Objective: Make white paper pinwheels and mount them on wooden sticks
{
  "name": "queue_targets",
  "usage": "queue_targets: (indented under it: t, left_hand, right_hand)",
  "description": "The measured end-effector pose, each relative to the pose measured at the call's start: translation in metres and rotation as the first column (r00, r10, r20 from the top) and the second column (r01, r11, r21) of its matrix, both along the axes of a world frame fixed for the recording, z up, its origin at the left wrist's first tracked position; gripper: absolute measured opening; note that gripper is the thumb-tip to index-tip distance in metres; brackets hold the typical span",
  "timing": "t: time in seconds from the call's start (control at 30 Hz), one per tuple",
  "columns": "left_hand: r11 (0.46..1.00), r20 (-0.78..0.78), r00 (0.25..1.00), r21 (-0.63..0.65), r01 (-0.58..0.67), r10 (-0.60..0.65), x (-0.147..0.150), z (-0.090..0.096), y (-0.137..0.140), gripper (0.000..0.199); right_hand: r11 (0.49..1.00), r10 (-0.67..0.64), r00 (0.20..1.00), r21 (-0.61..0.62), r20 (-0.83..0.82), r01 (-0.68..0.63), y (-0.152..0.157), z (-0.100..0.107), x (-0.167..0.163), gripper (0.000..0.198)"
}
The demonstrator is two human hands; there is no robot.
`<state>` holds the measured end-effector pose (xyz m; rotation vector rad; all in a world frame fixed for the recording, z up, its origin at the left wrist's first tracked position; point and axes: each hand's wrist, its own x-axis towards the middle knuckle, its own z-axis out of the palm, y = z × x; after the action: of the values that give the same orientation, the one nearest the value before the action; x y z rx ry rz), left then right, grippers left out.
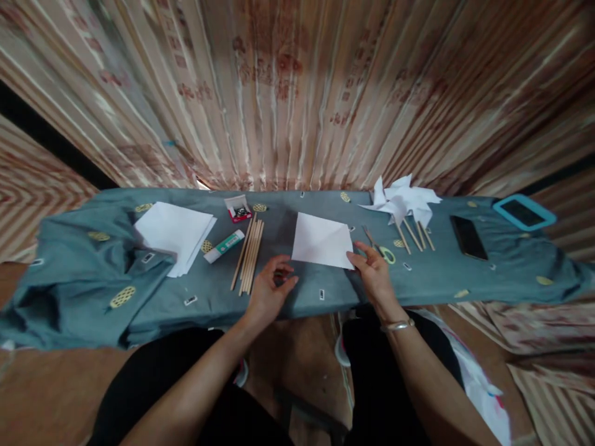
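A white square sheet of paper (pixel 322 240) lies in front of me with faint crease lines across it. My right hand (pixel 373 271) pinches its lower right corner between thumb and fingers. Close to the lower left corner is my left hand (pixel 272 285), fingers curved and thumb apart, holding nothing. Just left of that hand lies a row of several thin wooden sticks (pixel 251 257). A pair of scissors (pixel 383 253) with yellow-green handles rests beyond my right hand, partly hidden by it.
Stacked white paper (pixel 174 232) lies at the left, near a glue stick (pixel 224 246) and a small open box of pins (pixel 238 209). Paper pinwheels (pixel 404 198) on sticks, a black phone (pixel 468 237) and a blue-framed tablet (pixel 524 212) occupy the right. Grey-green cloth (pixel 297 303) covers the table.
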<state>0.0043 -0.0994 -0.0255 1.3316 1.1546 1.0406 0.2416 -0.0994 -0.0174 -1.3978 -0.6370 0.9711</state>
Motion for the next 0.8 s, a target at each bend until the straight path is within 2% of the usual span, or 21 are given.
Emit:
queue_targets:
  t: [0.07,0.13,0.2,0.27,0.37,0.43,0.53,0.63,0.73,0.8]
  left_hand:
    - [0.998,-0.106,0.994,0.064,-0.007,0.014,0.0,-0.001,0.001,0.045]
    - [0.983,-0.242,0.969,0.183,0.005,0.04,0.002,-0.002,0.0,0.053]
    - [0.94,-0.385,0.921,0.33,0.085,0.052,0.004,-0.003,-0.003,0.06]
    - [0.872,-0.502,0.865,0.432,0.231,0.02,0.007,-0.004,-0.006,0.063]
    - [0.793,-0.611,0.79,0.459,0.4,-0.045,0.01,-0.006,-0.009,0.056]
    - [0.779,-0.644,0.763,0.451,0.435,-0.054,0.009,-0.007,-0.009,0.043]
    - [0.773,-0.632,0.773,0.462,0.435,-0.057,0.006,-0.008,-0.005,0.029]
    - [0.788,-0.586,0.807,0.459,0.41,-0.079,0.004,-0.004,-0.002,0.031]
    - [0.806,-0.536,0.841,0.468,0.362,-0.066,0.004,0.003,0.001,0.034]
    - [0.809,-0.509,0.859,0.481,0.339,-0.058,0.005,0.006,0.002,0.035]
  right_hand:
    - [1.0,0.002,1.0,0.015,0.025,-0.003,-0.007,-0.001,0.003,0.062]
    - [0.999,0.046,0.996,0.023,0.078,-0.048,-0.013,-0.001,0.003,0.06]
    - [0.991,0.131,0.982,0.005,0.134,-0.133,-0.02,-0.001,0.0,0.053]
    - [0.974,0.225,0.956,-0.028,0.186,-0.224,-0.027,-0.001,-0.006,0.043]
    - [0.947,0.32,0.913,-0.051,0.254,-0.318,-0.039,-0.001,-0.016,0.03]
    - [0.923,0.38,0.885,-0.054,0.269,-0.381,-0.046,0.0,-0.022,0.027]
    - [0.889,0.448,0.849,-0.043,0.282,-0.455,-0.056,0.007,-0.026,0.028]
    - [0.916,0.369,0.808,-0.033,0.459,-0.399,-0.061,0.017,-0.022,0.028]
    - [0.951,0.191,0.655,0.028,0.732,-0.308,-0.06,0.025,-0.016,0.029]
    - [0.946,0.135,0.56,0.062,0.817,-0.318,-0.056,0.026,-0.014,0.03]
